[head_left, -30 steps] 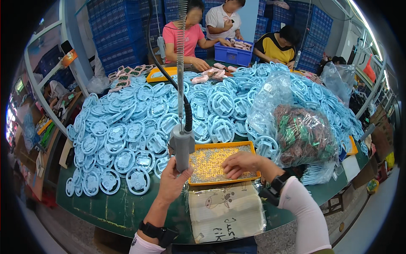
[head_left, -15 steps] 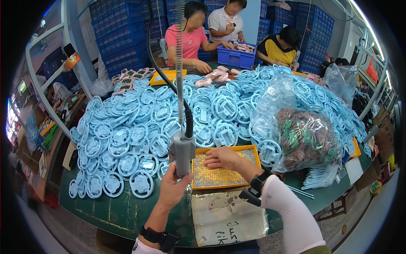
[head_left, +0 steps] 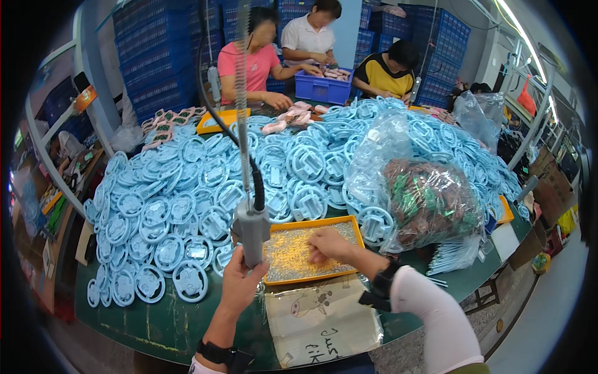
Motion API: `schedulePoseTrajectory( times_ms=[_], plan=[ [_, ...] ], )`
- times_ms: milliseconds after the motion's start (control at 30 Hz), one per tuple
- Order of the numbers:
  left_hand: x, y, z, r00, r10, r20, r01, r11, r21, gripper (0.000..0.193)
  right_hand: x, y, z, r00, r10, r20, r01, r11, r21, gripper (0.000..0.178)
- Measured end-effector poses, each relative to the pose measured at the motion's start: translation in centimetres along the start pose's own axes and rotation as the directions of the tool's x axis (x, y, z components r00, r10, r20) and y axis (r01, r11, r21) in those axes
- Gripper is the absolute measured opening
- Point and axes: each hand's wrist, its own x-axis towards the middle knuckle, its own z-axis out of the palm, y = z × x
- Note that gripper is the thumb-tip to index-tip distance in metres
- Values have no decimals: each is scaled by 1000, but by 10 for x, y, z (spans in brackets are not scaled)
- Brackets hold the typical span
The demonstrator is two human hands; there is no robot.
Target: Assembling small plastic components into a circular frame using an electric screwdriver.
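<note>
Grey driver (head_left: 251,229) — left hand (head_left: 239,280) clasping, right (head_left: 330,245) curled

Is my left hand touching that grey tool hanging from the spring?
Touching: the head view shows the left hand gripping the grey tool around its lower end.

Workshop: hanging screwdriver (head_left: 251,234), stacked crates (head_left: 152,56), heaped parts (head_left: 154,213)

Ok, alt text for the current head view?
A person's left hand holds a grey tool hung from a spring; the right hand is over a yellow tray of small silvery parts. Light-blue wheel-shaped pieces heap across the green table, with co-workers beyond.
</note>
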Motion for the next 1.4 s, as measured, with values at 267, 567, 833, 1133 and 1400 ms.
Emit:
schedulePoseTrajectory(
  times_ms=[267,567,833,1133,1400],
  plan=[
    [-1,12,8,1000,7,26,-6,1000,-22,33,18,20,-46,925,-238,-296,156,949,-275,24],
    [-6,5,2,998,51,37,-51,999,5,27,-29,31,-39,842,-505,-192,152,561,-814,36],
    [-7,13,10,1000,-4,17,5,998,-57,28,-16,31,-4,920,-332,-207,-66,391,-918,75],
    [-3,7,19,998,12,65,-10,1000,-26,28,-38,37,-28,945,-311,-100,8,329,-944,77],
    [-1,7,23,997,-28,76,32,998,-50,28,-35,41,4,895,-431,116,278,337,-900,73]
  ],
)
